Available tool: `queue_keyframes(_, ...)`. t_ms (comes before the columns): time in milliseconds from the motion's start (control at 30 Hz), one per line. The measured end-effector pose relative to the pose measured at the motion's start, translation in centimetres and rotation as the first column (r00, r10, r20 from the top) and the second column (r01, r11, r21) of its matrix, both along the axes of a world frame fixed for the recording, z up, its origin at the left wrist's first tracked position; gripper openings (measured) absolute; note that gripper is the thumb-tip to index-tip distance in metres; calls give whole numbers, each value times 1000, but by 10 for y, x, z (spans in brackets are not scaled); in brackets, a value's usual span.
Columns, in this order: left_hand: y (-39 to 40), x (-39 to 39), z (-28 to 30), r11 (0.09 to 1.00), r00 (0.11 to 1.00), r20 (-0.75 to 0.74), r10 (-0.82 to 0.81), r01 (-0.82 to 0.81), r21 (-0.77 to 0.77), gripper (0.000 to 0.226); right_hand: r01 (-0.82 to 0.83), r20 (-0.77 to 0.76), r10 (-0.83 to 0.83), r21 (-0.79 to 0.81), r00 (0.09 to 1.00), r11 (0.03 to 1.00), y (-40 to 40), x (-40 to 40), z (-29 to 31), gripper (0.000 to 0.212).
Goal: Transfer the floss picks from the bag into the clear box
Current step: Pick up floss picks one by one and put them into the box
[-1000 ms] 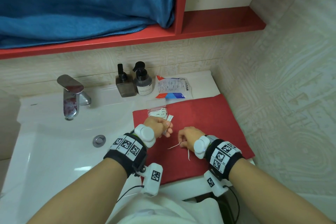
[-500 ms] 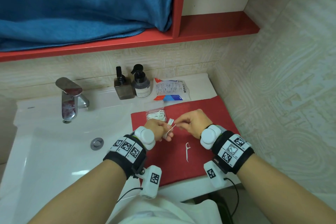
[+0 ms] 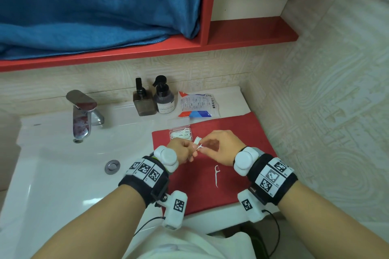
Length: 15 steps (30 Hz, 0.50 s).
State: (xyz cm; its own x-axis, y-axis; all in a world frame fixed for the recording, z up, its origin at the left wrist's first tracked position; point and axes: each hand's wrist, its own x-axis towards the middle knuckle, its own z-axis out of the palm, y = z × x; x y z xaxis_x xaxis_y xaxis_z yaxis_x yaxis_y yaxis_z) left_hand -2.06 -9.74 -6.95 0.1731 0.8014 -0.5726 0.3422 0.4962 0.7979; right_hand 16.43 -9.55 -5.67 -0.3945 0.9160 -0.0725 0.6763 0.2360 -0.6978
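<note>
My left hand (image 3: 182, 150) grips a small bunch of white floss picks (image 3: 197, 140) over the red mat (image 3: 231, 132). My right hand (image 3: 223, 147) pinches one floss pick (image 3: 200, 146) right against that bunch. The clear box (image 3: 180, 133) lies open just beyond my hands at the mat's far left corner, with several white picks inside. A single floss pick (image 3: 216, 175) lies loose on the mat below my right hand. The floss pick bag (image 3: 197, 104) lies flat on the counter behind the box.
A brown pump bottle (image 3: 143, 101) and a dark spray bottle (image 3: 163, 99) stand left of the bag. The faucet (image 3: 82, 114) and the white basin (image 3: 63, 174) with its drain (image 3: 112, 166) fill the left. A red shelf (image 3: 250, 33) with a blue towel (image 3: 94, 6) hangs above.
My right hand picked one floss pick off the mat and carried it up to the bunch in my left hand. One pick stayed on the mat.
</note>
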Motion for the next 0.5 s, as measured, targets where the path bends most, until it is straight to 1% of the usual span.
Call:
queue_keyframes(67, 1, 0, 2, 999, 999, -27, -30, 31, 27, 30, 41, -9, -41, -59, 999, 997, 1, -1, 4, 19)
queue_keyframes(133, 3, 3, 5, 998, 998, -30, -55, 57, 36, 29, 72, 0, -72, -63, 997, 995, 4, -1, 8, 16)
queue_keyframes(267, 7, 3, 12, 997, 995, 52, -83, 83, 2, 24, 126, -7, -127, -54, 992, 991, 9, -1, 12, 13)
queue_keyframes(400, 7, -1, 14, 993, 986, 121, -116, 119, -24, 21, 131, 20, -131, -36, 991, 991, 14, -2, 11, 11)
queue_keyframes(500, 6, -4, 13, 992, 981, 151, -123, 126, -7, 19, 162, 36, -160, -29, 986, 986, 15, -4, 11, 12)
